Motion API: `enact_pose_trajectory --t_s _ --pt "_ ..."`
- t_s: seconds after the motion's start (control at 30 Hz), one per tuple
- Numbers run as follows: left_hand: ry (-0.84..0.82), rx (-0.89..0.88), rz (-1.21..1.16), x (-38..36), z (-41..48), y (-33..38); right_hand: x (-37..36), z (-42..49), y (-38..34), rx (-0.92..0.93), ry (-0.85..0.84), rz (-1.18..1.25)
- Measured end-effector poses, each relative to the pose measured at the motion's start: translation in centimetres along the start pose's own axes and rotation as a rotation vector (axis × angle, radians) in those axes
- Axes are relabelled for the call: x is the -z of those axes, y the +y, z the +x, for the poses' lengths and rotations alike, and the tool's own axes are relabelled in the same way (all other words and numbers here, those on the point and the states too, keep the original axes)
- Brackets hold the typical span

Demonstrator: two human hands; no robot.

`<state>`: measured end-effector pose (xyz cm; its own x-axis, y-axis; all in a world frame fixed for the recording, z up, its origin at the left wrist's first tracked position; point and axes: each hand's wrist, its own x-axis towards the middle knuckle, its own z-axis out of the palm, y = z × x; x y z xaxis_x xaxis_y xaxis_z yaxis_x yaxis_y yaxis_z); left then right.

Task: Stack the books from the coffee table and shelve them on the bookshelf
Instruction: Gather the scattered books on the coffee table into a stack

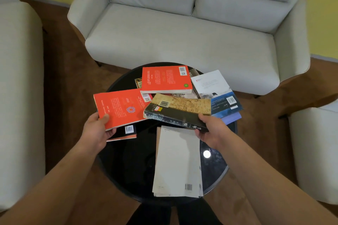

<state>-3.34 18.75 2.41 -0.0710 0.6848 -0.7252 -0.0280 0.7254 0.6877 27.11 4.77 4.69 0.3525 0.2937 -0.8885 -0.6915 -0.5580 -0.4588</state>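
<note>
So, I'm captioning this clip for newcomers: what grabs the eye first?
The red book gripped by the left hand and a second red book at the far edge of the black table stand out. The right hand holds a dark book mid-table; a white book lies nearest the camera.

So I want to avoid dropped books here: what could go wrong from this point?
The left hand grips the red book and the right hand the dark book, each by one corner only, so either could sag or slip. The blue book seems to jut past the table rim on the right; a nudge might tip it to the floor.
</note>
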Motion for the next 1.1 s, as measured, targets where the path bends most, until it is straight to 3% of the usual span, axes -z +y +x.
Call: enact_pose_trajectory --t_s 0.23,0.37,0.5,0.67,0.73,0.87,1.0,1.1 --pt "-0.134 -0.076 0.011 5.3 -5.5 -1.2 6.5 -4.1 3.4 0.002 0.02 0.247" --pt "-0.288 -0.027 -0.01 7.0 -7.4 -2.1 9.4 -5.9 5.1 0.045 0.05 0.317" --pt "-0.385 0.026 0.116 5.7 -8.2 -4.0 10.7 -7.1 6.6 0.067 0.078 0.382" --pt "-0.543 -0.022 0.574 1.8 -8.5 -6.1 11.4 -8.1 7.6 0.095 0.133 0.407" --pt "-0.533 -0.136 0.809 0.2 -8.3 -6.4 11.6 -8.3 8.0 0.097 0.162 0.396" --pt "-0.504 -0.363 1.052 -1.8 -7.7 -6.4 11.9 -8.4 8.7 0.105 0.192 0.372" --pt "-0.394 -0.549 1.585 -4.6 -6.2 -6.8 12.4 -8.1 9.8 0.082 0.214 0.403" --pt "-0.614 -0.85 1.748 -8.6 -6.2 -6.6 12.7 -7.8 10.2 0.069 0.234 0.436"
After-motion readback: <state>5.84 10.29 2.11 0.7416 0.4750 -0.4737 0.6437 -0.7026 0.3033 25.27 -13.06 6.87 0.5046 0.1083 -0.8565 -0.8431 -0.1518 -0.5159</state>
